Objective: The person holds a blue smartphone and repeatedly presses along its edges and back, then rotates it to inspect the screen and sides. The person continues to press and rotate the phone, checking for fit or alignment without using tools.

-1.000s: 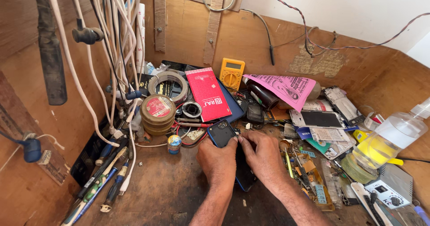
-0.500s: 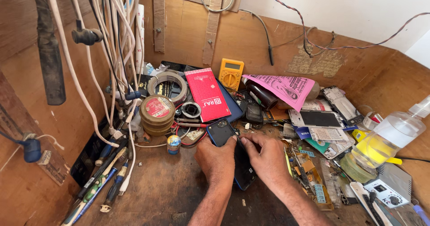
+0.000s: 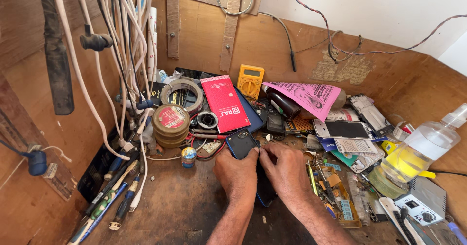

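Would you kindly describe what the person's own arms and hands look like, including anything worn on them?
Both forearms enter from the bottom edge and are bare: no sleeves reach into view. The left hand and the right hand wear no gloves, and no watch, bracelet or ring can be seen on them. The forearms have some hair. The fingertips are partly hidden, so the nails cannot be judged.

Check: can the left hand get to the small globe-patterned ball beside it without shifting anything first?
Probably yes. The ball sits on bare wood just to the outer side of the left hand, with nothing lying between them. But that hand, like the right hand, is now on the dark phone, so it would have to let go.
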